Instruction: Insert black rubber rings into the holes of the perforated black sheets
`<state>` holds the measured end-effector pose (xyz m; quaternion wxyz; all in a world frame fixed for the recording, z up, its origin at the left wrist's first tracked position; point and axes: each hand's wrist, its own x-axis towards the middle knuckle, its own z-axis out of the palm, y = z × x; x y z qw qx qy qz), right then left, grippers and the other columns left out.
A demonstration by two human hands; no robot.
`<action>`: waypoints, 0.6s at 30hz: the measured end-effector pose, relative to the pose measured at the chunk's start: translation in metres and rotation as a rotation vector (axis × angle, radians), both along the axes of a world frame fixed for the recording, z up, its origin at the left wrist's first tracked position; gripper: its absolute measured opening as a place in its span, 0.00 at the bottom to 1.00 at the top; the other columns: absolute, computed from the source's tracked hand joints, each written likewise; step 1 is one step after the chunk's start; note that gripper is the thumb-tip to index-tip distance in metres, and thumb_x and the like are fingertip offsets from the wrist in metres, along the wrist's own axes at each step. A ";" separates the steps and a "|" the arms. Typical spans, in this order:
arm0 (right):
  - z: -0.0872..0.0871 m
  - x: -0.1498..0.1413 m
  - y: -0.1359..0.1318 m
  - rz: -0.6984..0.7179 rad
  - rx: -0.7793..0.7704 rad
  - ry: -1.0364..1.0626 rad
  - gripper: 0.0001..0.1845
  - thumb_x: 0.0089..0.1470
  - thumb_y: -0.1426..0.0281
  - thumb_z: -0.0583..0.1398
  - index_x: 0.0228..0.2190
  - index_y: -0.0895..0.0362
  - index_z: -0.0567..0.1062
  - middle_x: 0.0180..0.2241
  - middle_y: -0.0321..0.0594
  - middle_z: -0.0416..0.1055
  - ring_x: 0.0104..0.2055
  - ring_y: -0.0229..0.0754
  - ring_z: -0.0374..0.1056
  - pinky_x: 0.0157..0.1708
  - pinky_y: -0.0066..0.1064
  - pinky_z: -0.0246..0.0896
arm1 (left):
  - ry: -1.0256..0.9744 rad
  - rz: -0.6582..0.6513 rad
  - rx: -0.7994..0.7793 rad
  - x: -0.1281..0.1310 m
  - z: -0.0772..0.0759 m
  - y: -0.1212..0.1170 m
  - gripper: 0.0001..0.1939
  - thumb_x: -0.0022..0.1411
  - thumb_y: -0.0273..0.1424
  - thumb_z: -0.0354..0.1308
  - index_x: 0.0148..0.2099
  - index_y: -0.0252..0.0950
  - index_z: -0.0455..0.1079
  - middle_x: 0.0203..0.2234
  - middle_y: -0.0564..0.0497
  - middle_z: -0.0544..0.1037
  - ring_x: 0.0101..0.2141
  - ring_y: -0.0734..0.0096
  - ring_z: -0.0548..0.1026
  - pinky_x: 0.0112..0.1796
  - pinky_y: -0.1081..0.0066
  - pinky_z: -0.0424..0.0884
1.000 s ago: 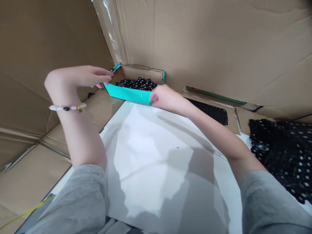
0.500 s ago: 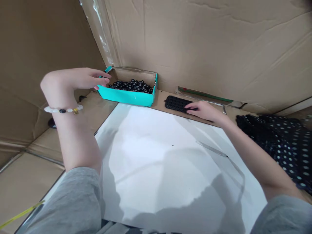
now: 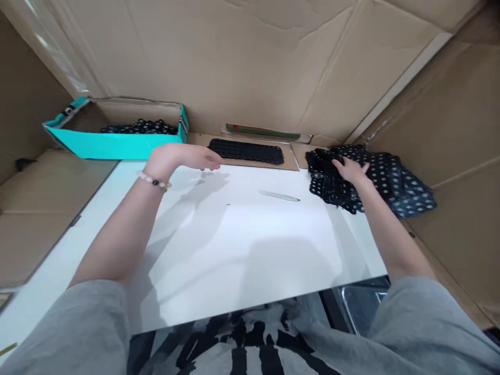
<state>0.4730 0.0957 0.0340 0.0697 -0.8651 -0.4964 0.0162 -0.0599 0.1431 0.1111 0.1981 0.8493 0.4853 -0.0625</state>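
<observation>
My left hand point(image 3: 182, 160) hangs open over the white board point(image 3: 234, 250), holding nothing, with its fingers near a black perforated mat point(image 3: 246, 151). A beaded bracelet point(image 3: 154, 182) circles that wrist. My right hand point(image 3: 351, 170) lies on a heap of black perforated sheets with white dots point(image 3: 375, 177), its fingers spread and not visibly gripping. A thin metal blade or stylus point(image 3: 279, 196) lies on the board between my hands. At the back left stands a teal cardboard box point(image 3: 113, 147) holding black beaded pieces point(image 3: 138, 126).
Corrugated cardboard walls point(image 3: 234, 57) enclose the work area on the back and both sides. A flat green-edged strip point(image 3: 265, 131) lies along the back wall. A shiny metal tray point(image 3: 359, 307) shows below the board's front edge, above my patterned shirt point(image 3: 242, 344).
The view has swung, bringing the whole board and dotted heap into sight. My left hand has left the teal box and moved right, and my right hand has gone from the black mat to the heap.
</observation>
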 end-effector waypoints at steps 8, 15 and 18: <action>-0.006 0.012 -0.050 0.243 0.046 0.001 0.45 0.67 0.52 0.52 0.72 0.68 0.52 0.74 0.60 0.49 0.76 0.54 0.46 0.73 0.40 0.43 | -0.297 0.149 0.339 0.038 -0.088 -0.015 0.28 0.68 0.41 0.50 0.65 0.39 0.74 0.54 0.45 0.81 0.52 0.54 0.78 0.53 0.66 0.70; 0.011 0.035 -0.082 0.249 0.006 0.020 0.42 0.62 0.48 0.58 0.66 0.63 0.66 0.67 0.57 0.65 0.69 0.62 0.62 0.69 0.48 0.55 | -0.334 0.366 0.404 0.014 -0.126 -0.021 0.26 0.66 0.33 0.52 0.61 0.29 0.76 0.48 0.38 0.83 0.49 0.53 0.80 0.54 0.64 0.71; 0.002 0.030 -0.083 0.238 0.094 0.012 0.57 0.54 0.43 0.64 0.70 0.66 0.57 0.70 0.62 0.59 0.70 0.64 0.59 0.69 0.47 0.56 | -0.316 0.372 0.424 0.015 -0.128 -0.023 0.26 0.66 0.32 0.51 0.61 0.30 0.77 0.46 0.39 0.84 0.48 0.51 0.80 0.53 0.62 0.72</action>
